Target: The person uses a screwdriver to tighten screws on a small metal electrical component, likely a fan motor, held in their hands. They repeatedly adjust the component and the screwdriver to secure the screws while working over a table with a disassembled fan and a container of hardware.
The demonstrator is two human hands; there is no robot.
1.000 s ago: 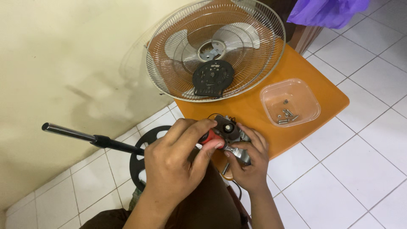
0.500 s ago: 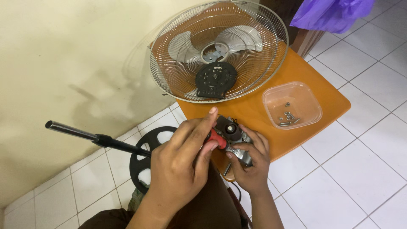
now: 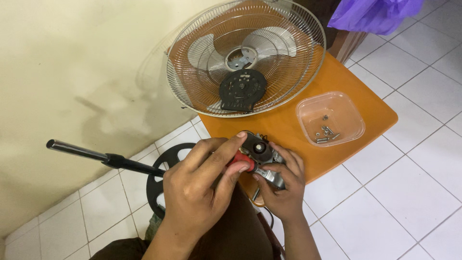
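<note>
Working now: a person sits and works on a small fan motor (image 3: 261,153) with a red-handled tool (image 3: 239,161).
Left hand: the left hand (image 3: 199,188) is curled tight round the red-handled tool, thumb and fingers squeezing the grip. The tip end is hidden, so I cannot tell if it is a screwdriver.
Right hand: the right hand (image 3: 284,185) is wrapped round the fan motor from below and holds it fast.
Hands together: the two hands sit close, touching at the motor.
Where the motor is: at the near edge of the orange table (image 3: 288,123), at about 6 o'clock from the fan guard (image 3: 246,55).
Fan guard: a round wire cage lying flat on the table, with pale blades (image 3: 269,48) and a black round plate (image 3: 242,90) inside it.
Tub: a clear plastic tub (image 3: 330,118) with small screws (image 3: 325,134) in it, at about 2 o'clock from the motor.
Floor: a black pole (image 3: 103,157) joined to a round black base (image 3: 161,178), at 9 o'clock from the hands.
Far corner: a purple plastic bag (image 3: 375,13) at 1 o'clock.
Doing it well: I think the motor should be held very still, the tool kept straight on its spot, and any loose bits dropped in the tub.
</note>
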